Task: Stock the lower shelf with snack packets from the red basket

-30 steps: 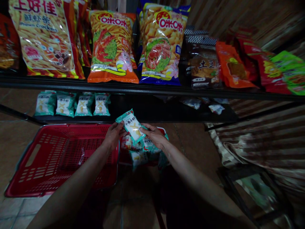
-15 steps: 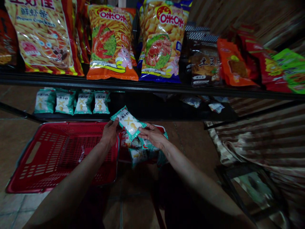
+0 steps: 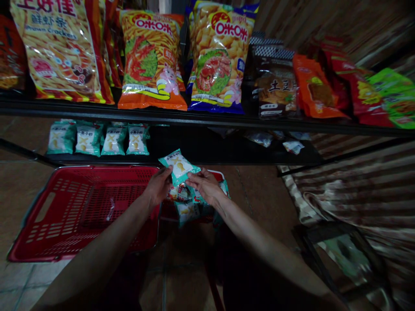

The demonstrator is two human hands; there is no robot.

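Left hand: thumb laid on the near left edge of the held packet, fingers curled toward its underside; how tightly they press cannot be told.
Right hand: fingertips drawn together in a pinch at the packet's lower right end.
Held packet: up between both hands, tilted, printed face showing, above a heap of packets in the smaller red basket.
Weight and feel: probably very light, a soft pillow of film with loose, brittle pieces inside — a hard squeeze could crush them; the glossy film may slip a little.
Where to hold: the flat green end seals look the safest grip, with the puffed middle left unpressed.
Larger red basket: just beside the smaller one, to the left; its rim stands close to the left hand and could catch a wrist.
Lower shelf: just beyond the packet, its front edge close; a dark stretch right of the row of green packets gives sideways room.
Upper shelf: overhangs the lower one, so headroom looks tight — a low, flat path suits better than a lift.
Large snack bags: upright on the upper shelf, near its front edge, easily brushed by a raised hand.
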